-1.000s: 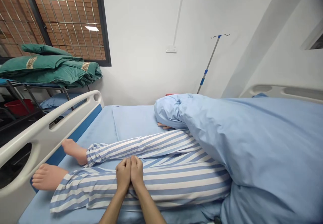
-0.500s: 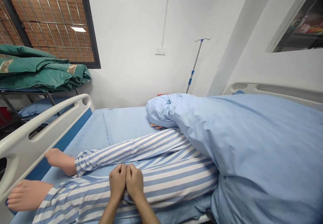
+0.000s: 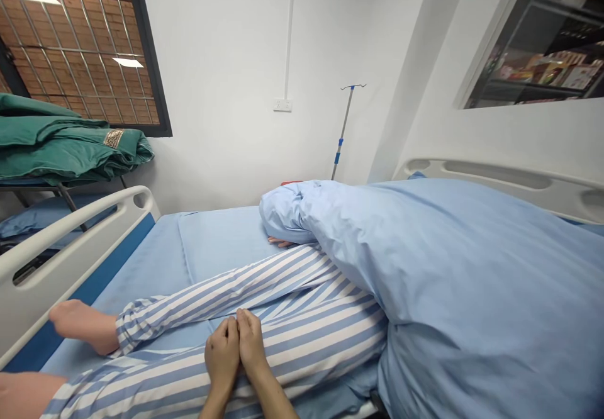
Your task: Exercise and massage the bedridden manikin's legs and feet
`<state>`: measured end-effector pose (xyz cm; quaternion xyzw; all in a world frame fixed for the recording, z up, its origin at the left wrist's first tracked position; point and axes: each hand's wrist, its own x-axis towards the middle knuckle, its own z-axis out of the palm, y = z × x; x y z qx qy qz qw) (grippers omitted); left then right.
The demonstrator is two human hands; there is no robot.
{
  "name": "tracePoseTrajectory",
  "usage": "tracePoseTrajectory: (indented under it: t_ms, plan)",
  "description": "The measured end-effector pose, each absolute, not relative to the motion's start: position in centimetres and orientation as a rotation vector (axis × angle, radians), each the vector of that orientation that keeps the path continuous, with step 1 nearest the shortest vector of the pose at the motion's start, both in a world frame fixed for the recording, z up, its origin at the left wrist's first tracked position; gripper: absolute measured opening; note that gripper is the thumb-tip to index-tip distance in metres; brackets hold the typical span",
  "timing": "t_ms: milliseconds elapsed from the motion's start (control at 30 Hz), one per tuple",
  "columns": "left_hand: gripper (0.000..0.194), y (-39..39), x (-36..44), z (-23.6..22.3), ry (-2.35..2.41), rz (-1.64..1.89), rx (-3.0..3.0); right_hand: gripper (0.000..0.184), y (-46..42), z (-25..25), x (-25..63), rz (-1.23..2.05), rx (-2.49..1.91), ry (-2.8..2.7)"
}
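Observation:
A figure in blue-and-white striped pyjama trousers point(image 3: 283, 318) lies on a hospital bed, its upper body hidden under a light blue quilt point(image 3: 448, 268). My left hand point(image 3: 221, 356) and my right hand point(image 3: 252, 346) rest side by side on the nearer striped leg, touching each other, fingers held together and curled down onto the fabric. Two bare feet point left: one foot point(image 3: 80, 324) lies near the footboard and the other foot point(image 3: 23, 397) is cut off by the bottom left corner. A hand point(image 3: 279, 242) peeks out from under the quilt's edge.
A white and blue footboard point(image 3: 70, 262) closes the bed on the left; a white side rail point(image 3: 509, 183) runs along the far right. An IV pole point(image 3: 343, 126) stands by the wall. Folded green bedding point(image 3: 66, 145) sits on a rack at left.
The view has swung to the right, so the bed and feet sit further left in frame. My hands stay together on the striped leg, shifted slightly toward the thigh.

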<state>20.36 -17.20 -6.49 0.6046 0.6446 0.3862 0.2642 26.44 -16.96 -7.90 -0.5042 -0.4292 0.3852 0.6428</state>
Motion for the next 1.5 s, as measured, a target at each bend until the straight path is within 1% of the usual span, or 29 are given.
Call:
tracePoseTrajectory:
  t_ms: [100,267,333,567,700,833,933,1133,1233,1367,1500]
  plan:
    - [0.038,-17.4,20.3,-6.9,1.799,0.983,1.681,0.033,-17.3,-7.2,26.8,0.806,-1.229,-1.025]
    - [0.034,-17.6,20.6,-6.7,1.828,0.903,1.784,0.033,-19.0,-3.8,29.5,0.485,-1.38,-1.468]
    - [0.035,-17.8,20.9,-6.7,1.877,0.9,1.796,0.034,-19.4,-3.5,30.6,0.426,-1.424,-1.511]
    - [0.037,-17.8,20.7,-6.8,1.837,0.95,1.772,0.037,-19.1,-7.0,31.3,0.414,-1.505,-1.441]
    - [0.038,-17.1,21.0,-6.1,1.673,1.007,1.7,0.039,-18.9,-7.1,31.7,0.557,-1.416,-1.313]
    - [0.038,-16.9,23.3,-5.2,1.429,1.143,1.522,0.04,-18.8,-6.9,32.3,0.644,-1.322,-1.193]
    - [0.039,-17.5,25.3,-5.5,1.368,1.204,1.456,0.04,-18.7,-7.0,32.4,0.612,-1.322,-1.133]
    - [0.039,-18.2,26.4,-7.5,1.534,1.17,1.616,0.039,-18.4,-6.4,31.9,0.436,-1.431,-1.13]
    - [0.04,-18.1,26.1,-7.8,1.512,1.164,1.62,0.039,-19.0,-4.8,32.3,0.348,-1.528,-1.299]
    - [0.037,-18.2,25.9,-7.8,1.477,1.12,1.659,0.034,-20.5,-3.0,33.8,0.274,-1.585,-1.506]
    - [0.037,-18.4,26.0,-7.8,1.519,1.091,1.742,0.035,-20.9,-3.8,35.1,0.228,-1.595,-1.606]
